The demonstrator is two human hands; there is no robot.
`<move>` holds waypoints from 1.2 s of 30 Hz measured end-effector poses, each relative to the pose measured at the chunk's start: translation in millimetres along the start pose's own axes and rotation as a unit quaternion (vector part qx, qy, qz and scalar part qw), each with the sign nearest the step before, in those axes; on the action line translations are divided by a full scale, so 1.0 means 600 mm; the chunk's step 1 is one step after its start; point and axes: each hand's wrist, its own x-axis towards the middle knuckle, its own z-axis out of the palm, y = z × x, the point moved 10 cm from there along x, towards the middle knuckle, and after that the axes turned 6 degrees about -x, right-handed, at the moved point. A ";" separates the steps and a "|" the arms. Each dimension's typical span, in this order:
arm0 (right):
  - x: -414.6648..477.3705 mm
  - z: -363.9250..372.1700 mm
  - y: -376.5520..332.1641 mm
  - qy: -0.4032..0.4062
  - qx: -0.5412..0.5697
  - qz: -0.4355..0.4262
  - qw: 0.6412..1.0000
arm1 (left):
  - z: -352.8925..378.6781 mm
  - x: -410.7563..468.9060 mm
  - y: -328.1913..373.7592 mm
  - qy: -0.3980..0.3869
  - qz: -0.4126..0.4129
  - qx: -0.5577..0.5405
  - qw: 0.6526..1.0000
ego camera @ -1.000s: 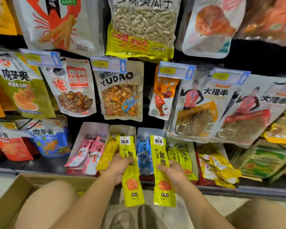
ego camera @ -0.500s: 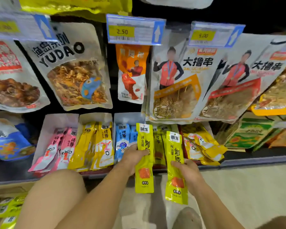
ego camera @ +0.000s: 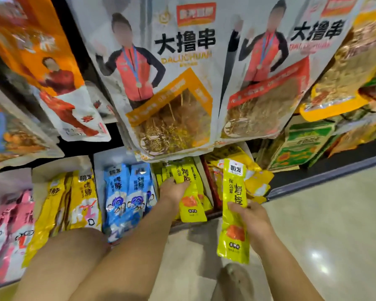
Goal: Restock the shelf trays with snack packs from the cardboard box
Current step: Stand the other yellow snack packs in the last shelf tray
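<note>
Left grip (ego camera: 174, 190) pinches a pack (ego camera: 192, 204) inside the tray (ego camera: 204, 181); right grip (ego camera: 253, 218) clasps a second pack (ego camera: 234, 187) just right of that tray.

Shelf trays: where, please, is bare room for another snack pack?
Bare white card shows behind the pink packs and golden-yellow packs. The lime-yellow stack is crowded: the left hand grips a lime pack under the big white pouch; the right hand holds a spare pack.

I read the snack pack (ego camera: 234, 211) as lime-yellow with an orange patch and black characters. Adjacent rows: pink packs (ego camera: 9, 231), golden packs (ego camera: 85, 198), blue packs (ego camera: 126, 192). Hanging bags (ego camera: 172, 83): white with orange panels.
</note>
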 end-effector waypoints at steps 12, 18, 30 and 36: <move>0.029 -0.028 -0.014 -0.004 0.042 0.008 0.999 | 0.073 0.058 -0.032 0.084 0.003 0.032 0.996; 0.030 -0.013 -0.016 -0.005 0.047 0.013 0.999 | 0.067 0.054 -0.016 0.105 0.038 0.132 0.985; 0.046 0.130 -0.026 -0.060 0.017 0.017 0.998 | -0.136 0.020 0.044 0.184 0.172 0.207 0.946; 0.068 0.211 -0.030 -0.080 -0.051 0.014 0.995 | -0.170 0.036 0.006 0.098 0.105 0.231 0.962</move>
